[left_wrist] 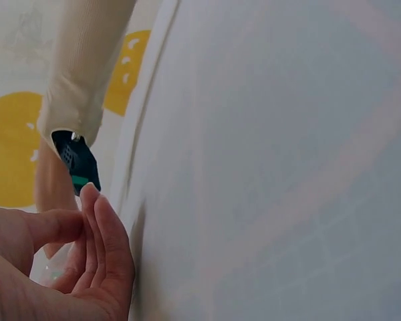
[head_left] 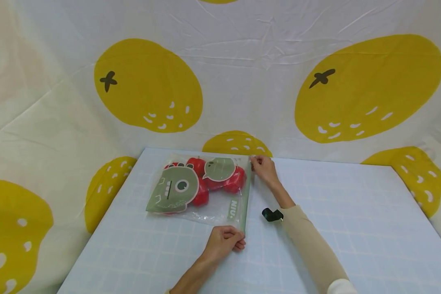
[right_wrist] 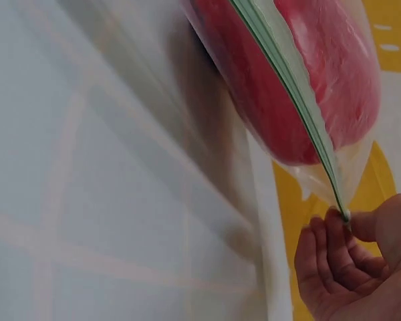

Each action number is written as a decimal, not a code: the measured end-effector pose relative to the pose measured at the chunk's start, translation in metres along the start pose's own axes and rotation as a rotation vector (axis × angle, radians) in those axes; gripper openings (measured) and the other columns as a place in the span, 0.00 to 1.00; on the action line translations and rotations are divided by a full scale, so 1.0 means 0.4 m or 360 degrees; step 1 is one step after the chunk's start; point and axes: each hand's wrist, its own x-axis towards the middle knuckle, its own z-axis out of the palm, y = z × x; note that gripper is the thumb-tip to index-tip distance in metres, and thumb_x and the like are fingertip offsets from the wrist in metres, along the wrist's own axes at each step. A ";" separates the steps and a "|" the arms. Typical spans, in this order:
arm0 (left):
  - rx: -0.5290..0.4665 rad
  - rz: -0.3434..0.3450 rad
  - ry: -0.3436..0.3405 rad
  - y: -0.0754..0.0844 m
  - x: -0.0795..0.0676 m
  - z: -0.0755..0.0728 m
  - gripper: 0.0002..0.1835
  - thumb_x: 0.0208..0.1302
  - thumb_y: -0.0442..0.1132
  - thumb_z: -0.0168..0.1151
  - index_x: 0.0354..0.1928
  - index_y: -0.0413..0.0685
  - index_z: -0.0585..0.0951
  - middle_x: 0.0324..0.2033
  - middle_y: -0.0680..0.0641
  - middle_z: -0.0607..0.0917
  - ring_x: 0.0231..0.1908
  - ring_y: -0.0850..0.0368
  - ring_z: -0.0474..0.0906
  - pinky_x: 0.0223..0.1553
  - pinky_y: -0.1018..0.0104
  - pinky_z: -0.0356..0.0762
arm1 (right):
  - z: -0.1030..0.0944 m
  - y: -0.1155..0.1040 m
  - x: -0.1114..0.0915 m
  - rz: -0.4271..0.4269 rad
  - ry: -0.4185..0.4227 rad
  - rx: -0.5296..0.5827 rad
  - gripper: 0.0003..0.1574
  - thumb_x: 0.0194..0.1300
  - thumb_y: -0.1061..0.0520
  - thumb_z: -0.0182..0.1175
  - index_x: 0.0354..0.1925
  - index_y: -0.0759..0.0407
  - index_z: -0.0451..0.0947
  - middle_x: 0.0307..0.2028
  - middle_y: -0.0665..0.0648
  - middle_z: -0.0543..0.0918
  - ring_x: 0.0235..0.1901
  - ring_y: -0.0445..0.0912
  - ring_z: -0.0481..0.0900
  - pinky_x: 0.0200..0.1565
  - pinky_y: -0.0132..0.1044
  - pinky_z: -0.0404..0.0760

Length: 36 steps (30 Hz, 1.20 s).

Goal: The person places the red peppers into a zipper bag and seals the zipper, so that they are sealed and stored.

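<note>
A clear zip bag (head_left: 220, 208) with green cartoon monster prints lies on the table, its zip edge towards the right. Inside are several rounded red items (head_left: 200, 196), like apples or bell peppers, partly covered by the prints. My right hand (head_left: 263, 168) pinches the far end of the zip edge between thumb and fingers; in the right wrist view the green zip strip (right_wrist: 291, 87) runs down to those fingertips. At the near corner of the same edge, my left hand (head_left: 224, 243) pinches the bag. The left wrist view shows that hand's fingers (left_wrist: 113, 247) bent towards the thumb.
A pale blue checked table (head_left: 338, 228) extends around the bag. Behind it hangs a white cloth (head_left: 250, 94) printed with yellow fruit. A dark wrist camera (head_left: 272, 214) sticks out from the right sleeve (head_left: 312, 245).
</note>
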 end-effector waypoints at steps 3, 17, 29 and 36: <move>0.0003 0.0004 -0.0009 0.002 -0.001 0.000 0.08 0.68 0.32 0.66 0.36 0.29 0.84 0.26 0.43 0.88 0.24 0.61 0.84 0.33 0.66 0.87 | -0.004 -0.002 0.009 0.0024 -0.0001 -0.0014 0.24 0.78 0.49 0.56 0.44 0.70 0.82 0.34 0.63 0.84 0.32 0.49 0.81 0.34 0.29 0.79; 0.0233 0.0033 -0.0013 -0.001 0.003 0.000 0.08 0.67 0.32 0.68 0.34 0.31 0.85 0.25 0.43 0.88 0.22 0.57 0.85 0.29 0.63 0.87 | -0.025 0.014 0.004 -0.0003 -0.0040 0.0032 0.23 0.79 0.50 0.55 0.43 0.72 0.79 0.35 0.66 0.84 0.34 0.54 0.82 0.34 0.30 0.79; 0.0476 0.0079 -0.0022 0.044 0.010 -0.049 0.15 0.67 0.42 0.70 0.27 0.36 0.87 0.19 0.47 0.86 0.15 0.59 0.81 0.21 0.65 0.84 | -0.031 0.009 -0.022 -0.0059 -0.0126 0.0002 0.18 0.76 0.55 0.59 0.48 0.71 0.80 0.37 0.65 0.86 0.36 0.55 0.85 0.33 0.27 0.78; 0.0500 0.0159 -0.0018 0.059 0.023 -0.075 0.15 0.69 0.40 0.67 0.29 0.32 0.86 0.19 0.47 0.85 0.15 0.62 0.78 0.20 0.67 0.82 | -0.036 0.005 -0.050 -0.0135 -0.0125 -0.0034 0.14 0.73 0.56 0.63 0.45 0.69 0.80 0.35 0.63 0.87 0.33 0.49 0.83 0.33 0.27 0.78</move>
